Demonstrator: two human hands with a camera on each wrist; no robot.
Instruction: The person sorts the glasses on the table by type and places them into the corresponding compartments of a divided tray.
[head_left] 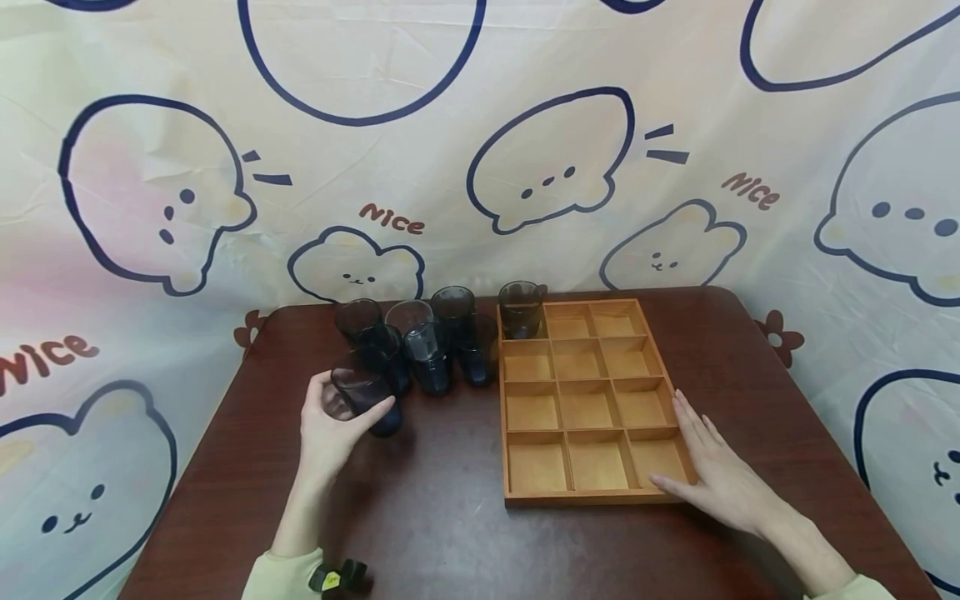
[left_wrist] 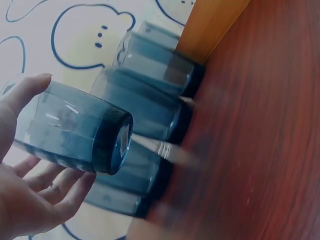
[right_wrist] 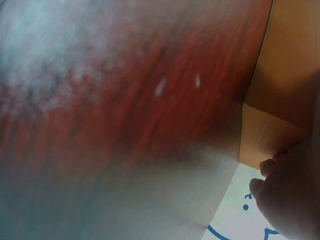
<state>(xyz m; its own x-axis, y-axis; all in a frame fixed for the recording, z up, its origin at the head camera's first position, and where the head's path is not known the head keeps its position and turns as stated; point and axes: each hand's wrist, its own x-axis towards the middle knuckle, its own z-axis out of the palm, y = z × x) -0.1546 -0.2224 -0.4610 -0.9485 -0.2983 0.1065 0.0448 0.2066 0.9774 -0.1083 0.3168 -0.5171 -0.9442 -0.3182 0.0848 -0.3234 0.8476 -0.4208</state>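
My left hand [head_left: 326, 433] grips a dark blue clear glass [head_left: 360, 383], thumb on one side and fingers round the other. In the left wrist view this tumbler [left_wrist: 75, 127] tilts above the table, a small pale label on its base. Beyond it stand several matching glasses [head_left: 431, 358], grouped left of a wooden divided tray [head_left: 592, 500]. One more glass [head_left: 521, 312] is upright in the tray's back left compartment. Along the tray's right side lies my right hand [head_left: 723, 487], fingers straight, thumb over the front right corner; the right wrist view shows this hand [right_wrist: 295, 195] in shadow.
The dark reddish-brown table [head_left: 442, 533] carries both tray and glasses. A cartoon-printed cloth [head_left: 540, 50] hangs behind and beside it. Close past the back glasses, the cloth meets the table's far edge. A black strap [head_left: 341, 575] is at the left sleeve.
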